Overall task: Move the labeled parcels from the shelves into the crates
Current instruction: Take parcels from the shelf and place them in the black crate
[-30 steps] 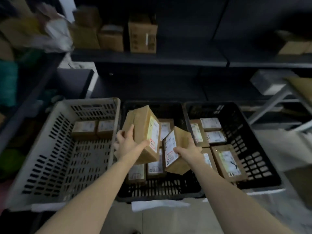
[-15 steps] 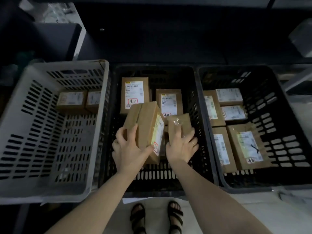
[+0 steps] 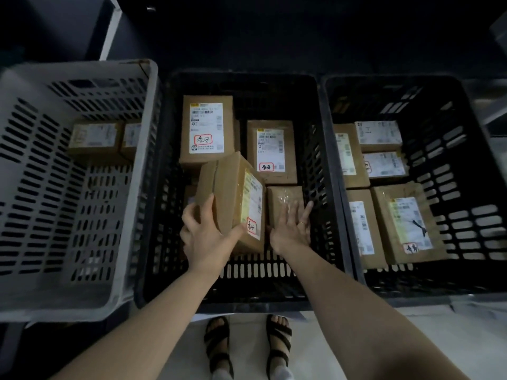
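Nearest, on pale floor (image 3: 452,325): two feet in black sandals (image 3: 219,344), toes just short of the near rim of mid crate (image 3: 252,270). Three crates side by side along the floor: grey crate (image 3: 134,215) at left, black mid crate, black right crate (image 3: 472,215), neighbouring walls touching or nearly so.

Over mid crate's near half, two bare forearms reaching in. Left grip (image 3: 204,237) curled round tilted parcel (image 3: 233,198), thumb toward the labelled face, fingers up the plain taped side. Parcel up on an edge and leaning, label facing right, red-ringed handwriting at its near end. Just beside it on the right, right grip (image 3: 292,229) flat and unclenched, fingers spread straight on small parcel (image 3: 284,196), holding nothing; ring (image 3: 301,222) on one finger. Small parcel lying flat, plain face up, clear tape across it.

In right crate's near-right corner, big parcel (image 3: 406,223) flat, label up; long parcel (image 3: 362,229) just beside it by the left wall.

Farther, toward mid crate's far wall: tall parcel (image 3: 207,130) and short parcel (image 3: 271,150), both flat, labels up, each with a red-ringed mark.

Against grey crate's far wall, near its far-right corner: blurred pair (image 3: 94,139) of labelled boxes, side by side.
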`<state>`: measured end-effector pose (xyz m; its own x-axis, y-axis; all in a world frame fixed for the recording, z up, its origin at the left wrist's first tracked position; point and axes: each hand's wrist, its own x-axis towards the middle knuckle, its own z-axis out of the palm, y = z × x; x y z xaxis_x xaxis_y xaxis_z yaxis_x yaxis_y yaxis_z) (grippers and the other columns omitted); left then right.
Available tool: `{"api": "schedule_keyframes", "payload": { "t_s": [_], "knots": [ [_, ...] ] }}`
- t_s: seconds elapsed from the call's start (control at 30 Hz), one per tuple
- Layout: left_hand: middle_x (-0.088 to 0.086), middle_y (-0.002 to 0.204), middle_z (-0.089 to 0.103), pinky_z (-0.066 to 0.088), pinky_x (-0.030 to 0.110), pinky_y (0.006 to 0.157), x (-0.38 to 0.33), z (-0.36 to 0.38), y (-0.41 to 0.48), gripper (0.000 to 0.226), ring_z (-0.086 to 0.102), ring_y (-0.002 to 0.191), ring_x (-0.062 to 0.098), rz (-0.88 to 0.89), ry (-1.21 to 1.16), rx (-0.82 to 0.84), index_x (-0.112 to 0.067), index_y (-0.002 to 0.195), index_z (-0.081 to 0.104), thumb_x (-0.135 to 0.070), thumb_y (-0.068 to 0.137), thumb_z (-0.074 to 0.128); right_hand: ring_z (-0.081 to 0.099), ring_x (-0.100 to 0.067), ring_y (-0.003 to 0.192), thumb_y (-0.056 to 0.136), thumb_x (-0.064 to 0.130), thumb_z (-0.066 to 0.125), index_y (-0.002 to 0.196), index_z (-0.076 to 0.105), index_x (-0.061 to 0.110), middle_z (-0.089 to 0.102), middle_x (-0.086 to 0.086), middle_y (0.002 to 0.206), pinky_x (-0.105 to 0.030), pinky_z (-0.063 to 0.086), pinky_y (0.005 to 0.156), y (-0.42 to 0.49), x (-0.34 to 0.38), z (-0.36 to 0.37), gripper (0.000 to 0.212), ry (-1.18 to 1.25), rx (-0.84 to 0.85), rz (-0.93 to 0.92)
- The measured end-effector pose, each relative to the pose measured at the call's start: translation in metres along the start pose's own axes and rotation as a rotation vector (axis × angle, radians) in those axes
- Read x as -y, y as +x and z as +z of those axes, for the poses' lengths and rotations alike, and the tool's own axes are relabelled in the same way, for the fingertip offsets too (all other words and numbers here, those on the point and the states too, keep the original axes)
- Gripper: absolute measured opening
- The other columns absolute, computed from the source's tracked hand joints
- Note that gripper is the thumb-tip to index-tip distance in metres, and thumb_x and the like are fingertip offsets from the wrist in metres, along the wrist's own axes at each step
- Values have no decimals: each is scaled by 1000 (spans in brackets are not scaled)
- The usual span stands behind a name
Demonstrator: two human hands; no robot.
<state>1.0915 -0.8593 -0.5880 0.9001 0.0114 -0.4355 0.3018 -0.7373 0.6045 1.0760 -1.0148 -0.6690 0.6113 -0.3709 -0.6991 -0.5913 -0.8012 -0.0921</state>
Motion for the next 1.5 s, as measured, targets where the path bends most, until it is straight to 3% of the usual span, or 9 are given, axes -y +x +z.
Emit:
{"api": "schedule_keyframes", "payload": {
  "t_s": [0.1, 0.2, 0.27, 0.37, 0.5, 0.7, 0.9, 1.27, 1.5],
  "knots": [
    [-9, 146, 6, 24, 45, 107, 2, -1, -1, 95, 17, 131, 30, -8, -97, 35, -38, 145, 17, -58, 62, 60, -41, -35, 134, 101, 27, 35, 155, -1, 15, -16, -7, 161, -47, 0, 118, -5, 0, -3, 66, 62, -72, -12],
    [-9, 146, 10, 25, 45, 111, 0, -4, -8, 93, 21, 133, 29, -66, -294, 49, -38, 145, 19, -57, 63, 59, 27, -32, 143, 104, 35, 31, 139, 47, 9, 42, -14, 148, -39, 30, 113, -23, 3, -12, 46, 517, -276, -65],
    [-6, 145, 14, 26, 43, 112, -6, -6, -12, 87, 25, 134, 25, -73, -422, 84, -37, 146, 17, -52, 75, 64, 57, -26, 117, 98, 51, 41, 122, 60, 14, 64, -12, 124, -37, 44, 101, -40, 7, -28, 47, 1083, -10, 13],
    [-3, 148, 17, 30, 37, 110, -22, -11, -14, 72, 31, 133, 20, -19, -501, 135, -35, 148, 16, -36, 90, 59, 57, -24, 116, 67, 68, 69, 122, 59, 26, 65, -3, 122, -56, 36, 106, -56, 0, -48, 70, 1387, 441, 55],
    [-6, 152, 16, 24, 24, 100, -31, -9, -21, 69, 28, 125, 4, 83, -474, 162, -34, 149, 12, -37, 93, 53, 58, -30, 114, 67, 46, 73, 118, 63, 21, 69, -10, 115, -64, 36, 102, -56, -15, -59, 57, 1528, 554, 0],
    [-3, 147, 39, 35, 38, 101, -28, -4, -13, 60, 41, 130, 19, 99, -140, 259, -32, 148, 19, -39, 96, 47, 63, -23, 103, 82, 38, 69, 128, 55, 25, 70, -5, 111, -39, 50, 83, -50, -21, -51, 50, 1549, 270, 140],
    [5, 128, 58, 49, 34, 83, -45, -9, 37, 43, 58, 103, 21, 66, 32, 285, -21, 136, 41, -28, 95, 51, 67, -24, 106, 83, 24, 70, 141, 47, 26, 70, -4, 117, -45, 49, 98, -43, -22, -55, 63, 1471, 65, -40],
    [-4, 160, 0, 11, 52, 114, -59, -16, 116, 55, -6, 146, 27, 423, 662, 292, -34, 150, 11, -40, 100, 32, 63, -14, 107, 90, 22, 65, 146, 38, 22, 64, 2, 119, -30, 50, 92, -54, -14, -40, 62, 1435, -149, -49],
    [-7, 157, 9, 25, 54, 101, -57, -9, 130, 45, 9, 141, 27, 515, 812, 105, -26, 140, 34, -44, 99, 27, 59, -17, 116, 90, 40, 62, 146, 38, 31, 60, 1, 131, -43, 44, 105, -52, 0, -34, 62, 1482, -241, 24]
  ]
}}
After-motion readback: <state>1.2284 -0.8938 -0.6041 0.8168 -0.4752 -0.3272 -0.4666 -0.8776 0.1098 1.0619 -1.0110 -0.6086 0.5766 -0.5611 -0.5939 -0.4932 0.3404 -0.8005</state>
